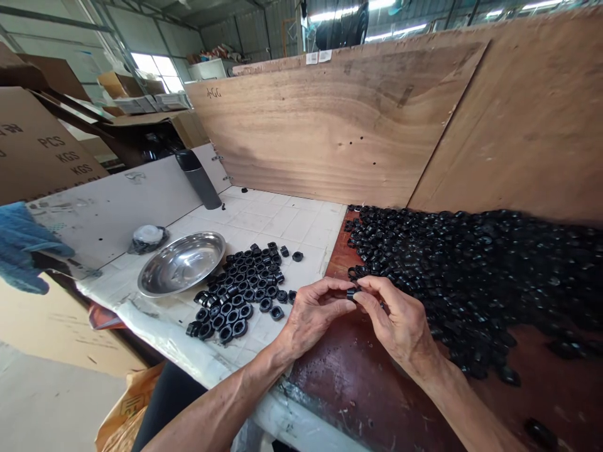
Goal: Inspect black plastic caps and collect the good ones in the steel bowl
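Observation:
Between my two hands is a small black plastic ring (351,293), pinched from both sides by fingertips and thumbs. My left hand (315,311) closes on its left side, and my right hand (396,314) on its right; the fingers cover much of it. Left of my left hand, several similar black rings (235,317) lie grouped on the white tabletop (264,213). A large heap of small black parts (452,263) spreads over the reddish-brown board (339,370) beyond and beside my right hand.
A shiny metal bowl (183,263) stands left of the grouped rings. Behind it are a wrapped white item (147,236) and a dark bottle (200,181) leaning on the low side board. A tall plywood panel (306,132) bounds the back. A blue cloth (28,245) hangs at left.

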`<state>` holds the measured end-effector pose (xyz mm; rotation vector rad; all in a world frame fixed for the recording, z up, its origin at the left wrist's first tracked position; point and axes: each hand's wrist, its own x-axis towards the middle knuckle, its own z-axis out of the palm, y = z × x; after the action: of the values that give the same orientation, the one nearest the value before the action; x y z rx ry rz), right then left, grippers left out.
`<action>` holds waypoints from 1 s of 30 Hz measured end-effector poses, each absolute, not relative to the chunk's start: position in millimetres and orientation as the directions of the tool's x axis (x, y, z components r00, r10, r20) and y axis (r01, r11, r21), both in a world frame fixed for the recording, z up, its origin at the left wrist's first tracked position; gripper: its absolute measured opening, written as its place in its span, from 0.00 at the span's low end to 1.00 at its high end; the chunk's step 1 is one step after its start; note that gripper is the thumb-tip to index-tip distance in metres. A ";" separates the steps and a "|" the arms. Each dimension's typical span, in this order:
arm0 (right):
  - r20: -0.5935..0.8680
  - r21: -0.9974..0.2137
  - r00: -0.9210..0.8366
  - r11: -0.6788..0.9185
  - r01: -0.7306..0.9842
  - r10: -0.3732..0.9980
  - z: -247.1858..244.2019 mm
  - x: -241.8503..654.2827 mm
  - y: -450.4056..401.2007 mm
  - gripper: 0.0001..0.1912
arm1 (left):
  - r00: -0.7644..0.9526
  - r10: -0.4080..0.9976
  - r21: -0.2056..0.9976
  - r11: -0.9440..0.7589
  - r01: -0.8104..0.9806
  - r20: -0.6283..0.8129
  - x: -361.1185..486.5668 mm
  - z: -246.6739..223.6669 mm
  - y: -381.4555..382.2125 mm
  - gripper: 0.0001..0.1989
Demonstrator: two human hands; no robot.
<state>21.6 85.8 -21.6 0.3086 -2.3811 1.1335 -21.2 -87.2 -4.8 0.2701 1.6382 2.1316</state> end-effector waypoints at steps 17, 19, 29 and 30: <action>0.319 -0.772 -0.948 0.573 -0.273 -0.022 -15.4 24.1 86.8 0.13 | -0.901 0.425 0.939 -0.265 -0.221 -0.092 -22.9 -10.9 -86.1 0.14; 0.296 -0.762 -0.955 0.594 -0.258 -0.035 -14.3 24.7 86.3 0.22 | -0.908 0.408 0.939 -0.265 -0.221 -0.099 -23.9 -9.0 -87.6 0.14; 0.278 -0.831 -0.960 0.499 -0.245 -0.009 -13.9 20.6 90.1 0.08 | -0.897 0.432 0.938 -0.266 -0.222 -0.090 -25.5 -11.8 -87.7 0.15; 0.293 -0.830 -0.956 0.492 -0.262 -0.015 -14.6 20.0 90.2 0.08 | -0.892 0.443 0.937 -0.263 -0.229 -0.094 -25.1 -12.6 -87.8 0.16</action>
<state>20.0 90.2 -14.6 0.2355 -2.4920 1.4499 -25.1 -87.8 -12.6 0.2613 1.5788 2.1904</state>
